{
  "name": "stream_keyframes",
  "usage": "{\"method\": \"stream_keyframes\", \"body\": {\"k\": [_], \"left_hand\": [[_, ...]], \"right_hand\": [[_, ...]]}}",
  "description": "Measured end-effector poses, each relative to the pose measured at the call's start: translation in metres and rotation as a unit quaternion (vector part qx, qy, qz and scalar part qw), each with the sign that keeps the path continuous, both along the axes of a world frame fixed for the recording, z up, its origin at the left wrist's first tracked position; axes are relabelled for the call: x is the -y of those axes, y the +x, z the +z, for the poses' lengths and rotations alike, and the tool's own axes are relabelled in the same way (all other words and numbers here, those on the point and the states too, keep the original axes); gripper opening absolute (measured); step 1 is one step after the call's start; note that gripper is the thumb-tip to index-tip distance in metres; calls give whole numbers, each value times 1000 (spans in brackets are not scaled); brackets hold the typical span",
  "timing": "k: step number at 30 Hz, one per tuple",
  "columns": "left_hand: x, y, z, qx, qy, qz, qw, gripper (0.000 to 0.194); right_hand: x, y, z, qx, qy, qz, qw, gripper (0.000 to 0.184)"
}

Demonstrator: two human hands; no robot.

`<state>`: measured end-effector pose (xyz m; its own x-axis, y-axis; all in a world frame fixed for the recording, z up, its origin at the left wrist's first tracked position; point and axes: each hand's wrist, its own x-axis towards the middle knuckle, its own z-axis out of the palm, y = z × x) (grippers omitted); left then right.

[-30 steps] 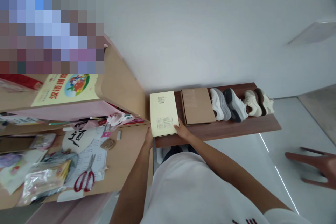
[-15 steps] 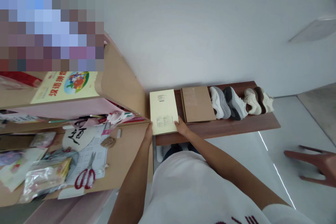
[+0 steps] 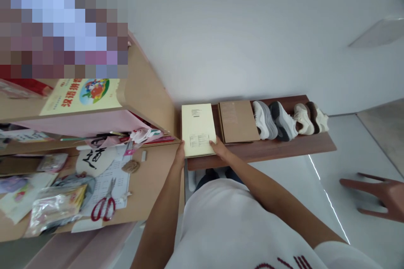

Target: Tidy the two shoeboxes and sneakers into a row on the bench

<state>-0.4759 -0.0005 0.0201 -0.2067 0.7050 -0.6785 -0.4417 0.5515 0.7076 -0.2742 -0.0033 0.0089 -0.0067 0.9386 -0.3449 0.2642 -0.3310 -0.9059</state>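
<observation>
The left hand (image 3: 179, 153) and right hand (image 3: 220, 150) have the pale yellow box (image 3: 198, 128) clamped between them, at the bench's (image 3: 271, 152) left end. Its print's too small to read; a book (image 3: 85, 96) above the desk (image 3: 154, 172) shows 汉语拼. Red-handled scissors (image 3: 104, 206) lie near the desk's front edge.

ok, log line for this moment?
left hand: holds yellow box, left side | right hand: same box, right side | beside: brown box, shoes on bench
</observation>
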Motion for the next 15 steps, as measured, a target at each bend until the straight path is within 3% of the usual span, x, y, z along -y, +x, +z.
{"method": "stream_keyframes", "body": {"k": [6, 11, 15], "left_hand": [[8, -6, 11, -18, 70, -21, 997, 47], [17, -8, 5, -106, 136, -54, 984, 52], [21, -10, 3, -211, 125, -21, 969, 57]], "right_hand": [[4, 0, 9, -59, -34, -49, 997, 46], [5, 4, 14, -107, -35, -71, 991, 45], [5, 8, 20, -127, -30, -74, 989, 52]]}}
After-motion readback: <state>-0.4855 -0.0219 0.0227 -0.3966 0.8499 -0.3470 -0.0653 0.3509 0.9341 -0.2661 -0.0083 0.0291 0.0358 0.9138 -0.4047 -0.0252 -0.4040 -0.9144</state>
